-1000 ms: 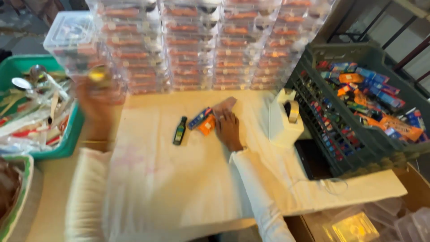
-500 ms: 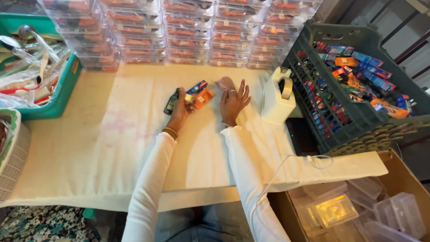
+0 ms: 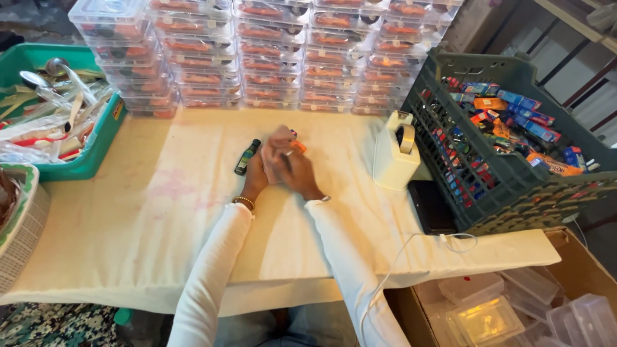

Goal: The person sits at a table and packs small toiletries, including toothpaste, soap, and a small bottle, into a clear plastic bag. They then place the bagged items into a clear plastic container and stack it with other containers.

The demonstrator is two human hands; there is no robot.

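Observation:
My left hand [image 3: 256, 175] and my right hand [image 3: 301, 172] are pressed together at the middle of the cream-covered table [image 3: 148, 218]. They are closed around a few small colourful packs [image 3: 297, 146]; only an orange and blue end shows past the fingers. A small dark green tube [image 3: 247, 156] lies on the cloth just left of my left hand, not touched. Both arms wear white sleeves, and a bead bracelet sits on the left wrist.
Stacks of clear lidded boxes [image 3: 270, 58] line the back. A green tub of wrapped spoons [image 3: 106, 138] stands left, with a woven basket [image 3: 22, 231] below it. A white tape dispenser [image 3: 393, 157] and a dark crate of colourful packs [image 3: 463, 160] stand right, a carton of clear boxes [image 3: 578, 263] below.
My left hand came down from the back left to the packs. Both hands have now closed together over them. The view has shifted.

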